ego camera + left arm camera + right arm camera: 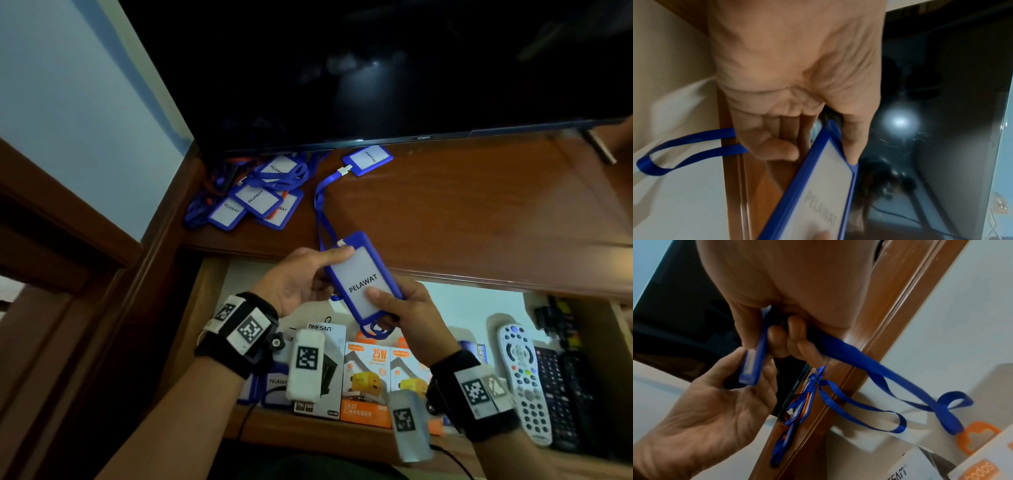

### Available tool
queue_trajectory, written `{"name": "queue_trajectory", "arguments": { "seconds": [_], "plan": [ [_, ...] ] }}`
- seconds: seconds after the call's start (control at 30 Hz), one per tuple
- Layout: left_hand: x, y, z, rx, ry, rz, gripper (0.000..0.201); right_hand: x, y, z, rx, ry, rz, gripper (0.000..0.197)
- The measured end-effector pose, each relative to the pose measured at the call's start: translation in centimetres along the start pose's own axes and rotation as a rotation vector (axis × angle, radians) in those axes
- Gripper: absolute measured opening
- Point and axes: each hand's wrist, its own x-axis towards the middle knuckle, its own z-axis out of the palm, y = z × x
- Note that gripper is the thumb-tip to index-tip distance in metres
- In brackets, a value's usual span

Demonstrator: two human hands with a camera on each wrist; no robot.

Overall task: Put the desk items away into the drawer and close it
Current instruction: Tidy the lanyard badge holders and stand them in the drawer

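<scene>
A blue badge holder marked PELAWAT hangs above the open drawer, held by both hands. My left hand pinches its top end, thumb on the front. My right hand grips its lower end, thumb on the card face, fingers curled behind over the blue lanyard. The lanyard trails back across the desk. In the left wrist view the badge holder slants under my thumb. A pile of like badges lies at the desk's back left, one more badge under the screen.
A dark monitor stands over the desk top. In the drawer lie charger boxes, a white remote, dark remotes and badges at the left. A wall and wooden frame close the left side.
</scene>
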Motion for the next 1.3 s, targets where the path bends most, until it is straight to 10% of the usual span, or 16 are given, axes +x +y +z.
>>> {"name": "queue_trajectory", "arguments": {
  "seconds": [0.43,0.5,0.8,1.07,1.3],
  "plan": [
    [-0.8,0.0,-3.2,-0.065,-0.461,0.084,0.068,1.5,-1.0,-1.3,0.093,-0.146,-0.027,0.031],
    [-0.7,-0.2,-3.3,-0.1,-0.433,0.125,0.071,1.8,-1.2,-1.4,0.138,-0.129,-0.051,0.047],
    [-0.1,0.0,-1.8,0.218,-0.002,0.261,0.019,2.0,-0.9,-1.0,0.19,0.066,0.031,0.005],
    [0.6,-1.5,-2.0,0.536,0.062,0.13,0.047,2.1,-0.7,-0.5,0.039,0.088,0.085,0.011],
    [-0.4,-1.2,-2.0,0.585,-0.146,0.049,0.018,2.1,-0.4,-0.9,0.076,0.108,0.106,0.01]
  ]
}}
